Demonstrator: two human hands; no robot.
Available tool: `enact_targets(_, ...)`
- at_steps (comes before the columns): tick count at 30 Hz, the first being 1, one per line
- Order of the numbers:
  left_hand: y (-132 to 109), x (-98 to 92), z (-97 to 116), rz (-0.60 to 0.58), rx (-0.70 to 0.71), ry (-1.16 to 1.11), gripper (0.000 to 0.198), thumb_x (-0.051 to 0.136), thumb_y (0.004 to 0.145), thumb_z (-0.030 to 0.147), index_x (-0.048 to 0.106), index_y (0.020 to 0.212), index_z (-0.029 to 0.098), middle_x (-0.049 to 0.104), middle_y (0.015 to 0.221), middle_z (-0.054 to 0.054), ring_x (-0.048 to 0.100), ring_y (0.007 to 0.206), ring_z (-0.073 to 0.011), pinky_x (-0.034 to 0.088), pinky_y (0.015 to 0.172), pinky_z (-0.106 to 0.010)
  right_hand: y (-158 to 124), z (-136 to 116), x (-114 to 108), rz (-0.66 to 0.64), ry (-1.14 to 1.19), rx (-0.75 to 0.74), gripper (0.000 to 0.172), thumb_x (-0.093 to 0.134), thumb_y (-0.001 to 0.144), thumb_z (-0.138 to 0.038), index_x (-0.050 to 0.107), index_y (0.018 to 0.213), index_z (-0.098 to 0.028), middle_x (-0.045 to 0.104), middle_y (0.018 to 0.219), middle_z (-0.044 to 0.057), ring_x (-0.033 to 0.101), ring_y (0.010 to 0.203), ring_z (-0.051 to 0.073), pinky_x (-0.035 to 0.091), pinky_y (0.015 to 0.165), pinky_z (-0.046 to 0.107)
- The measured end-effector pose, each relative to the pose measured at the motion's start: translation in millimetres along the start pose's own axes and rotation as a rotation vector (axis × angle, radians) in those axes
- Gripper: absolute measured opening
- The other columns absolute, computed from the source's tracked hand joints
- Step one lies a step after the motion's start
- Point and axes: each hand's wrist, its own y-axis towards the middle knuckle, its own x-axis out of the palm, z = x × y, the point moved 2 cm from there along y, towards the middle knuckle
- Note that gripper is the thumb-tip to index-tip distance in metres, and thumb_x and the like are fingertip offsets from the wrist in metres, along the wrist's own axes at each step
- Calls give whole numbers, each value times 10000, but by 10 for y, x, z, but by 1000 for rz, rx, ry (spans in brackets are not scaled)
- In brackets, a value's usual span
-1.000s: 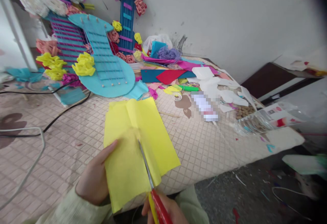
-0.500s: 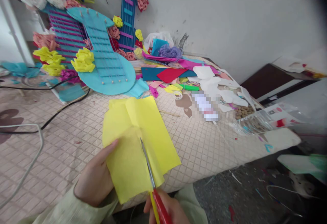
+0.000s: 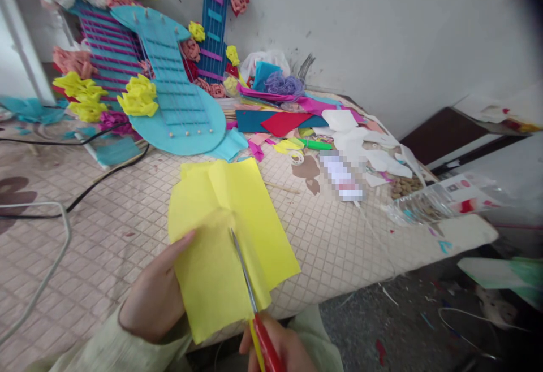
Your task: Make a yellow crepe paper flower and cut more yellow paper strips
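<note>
My left hand (image 3: pixel 155 295) grips the left edge of a folded yellow paper sheet (image 3: pixel 229 236), thumb on top, holding it above the patterned table (image 3: pixel 106 230). My right hand (image 3: pixel 282 352), low at the frame's bottom edge, is closed on red-handled scissors (image 3: pixel 254 315). Their metal blades run up the middle of the sheet, with the tip near its centre. The sheet is split along the blades into a left and a right flap.
Blue guitar-shaped craft pieces (image 3: pixel 169 95) with paper flowers lean against the wall at the back left. Coloured paper scraps (image 3: pixel 288 117), a green marker (image 3: pixel 316 146) and a plastic bag (image 3: pixel 428 202) crowd the back right. Cables (image 3: pixel 63 213) cross the table's left side.
The view has shifted slightly. The paper and both hands have barely moved, and the scissor blades stay in the cut.
</note>
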Motion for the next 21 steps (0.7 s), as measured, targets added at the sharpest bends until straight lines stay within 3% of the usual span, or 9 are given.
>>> enact_targets(5, 15, -34, 0, -61, -26, 6, 434, 539, 835, 186, 507, 1262, 120, 753, 809, -59, 705, 702, -223, 540, 766, -297, 7, 37, -30, 6, 39, 4, 412, 502, 727, -561, 552, 747, -152, 484, 533, -20, 419, 462, 87, 334, 503, 213)
enact_targets(9, 27, -57, 0, -84, -31, -14, 402, 550, 830, 204, 548, 1225, 125, 752, 823, -67, 705, 700, -215, 551, 721, -275, 7, 37, -30, -10, 85, 53, 352, 506, 751, -496, 558, 741, -148, 479, 524, -22, 421, 443, 80, 347, 501, 204)
enact_targets(13, 31, -56, -2, -79, -42, -19, 399, 563, 822, 207, 559, 1212, 125, 752, 821, -71, 705, 706, -212, 559, 674, -253, -26, -28, -23, -2, 22, 12, 270, 589, 701, -406, 536, 741, -144, 487, 559, -26, 412, 450, 66, 376, 525, 197)
enact_targets(16, 31, -54, -1, -74, -43, -19, 407, 566, 818, 198, 552, 1220, 135, 748, 868, -74, 705, 715, -215, 561, 663, -257, -49, -54, -18, -3, 38, -13, 290, 596, 691, -407, 539, 767, -133, 481, 564, -26, 408, 457, 71, 389, 523, 202)
enact_targets(21, 28, -77, -1, -73, -49, -3, 413, 573, 816, 209, 551, 1223, 145, 750, 852, -68, 705, 695, -225, 560, 686, -284, 25, 49, -10, -42, 125, 34, 433, 458, 795, -542, 572, 758, -126, 506, 530, -3, 487, 490, 107, 386, 510, 207)
